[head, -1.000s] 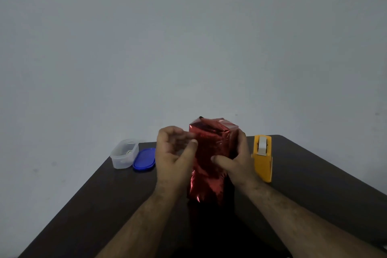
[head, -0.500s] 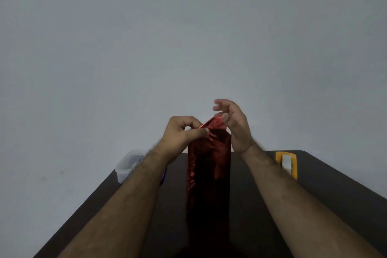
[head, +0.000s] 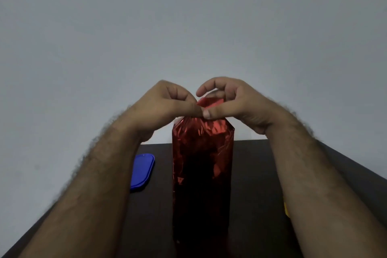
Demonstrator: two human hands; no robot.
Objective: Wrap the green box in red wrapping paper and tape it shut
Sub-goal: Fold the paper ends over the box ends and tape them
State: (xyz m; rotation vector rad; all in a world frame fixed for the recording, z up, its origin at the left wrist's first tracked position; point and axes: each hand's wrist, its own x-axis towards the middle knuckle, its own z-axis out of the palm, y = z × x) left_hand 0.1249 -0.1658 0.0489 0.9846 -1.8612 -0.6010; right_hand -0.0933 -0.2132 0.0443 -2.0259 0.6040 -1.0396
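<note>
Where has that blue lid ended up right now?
In the head view the blue lid lies flat on the dark table, left of the upright red-wrapped box and partly hidden behind the person's left forearm.

The green box stands upright on end at the picture's centre, fully covered by shiny, crinkled red wrapping paper (head: 202, 165), so no green shows. At its 12 o'clock end a loose red flap (head: 210, 102) sticks up above the folded top.
</note>
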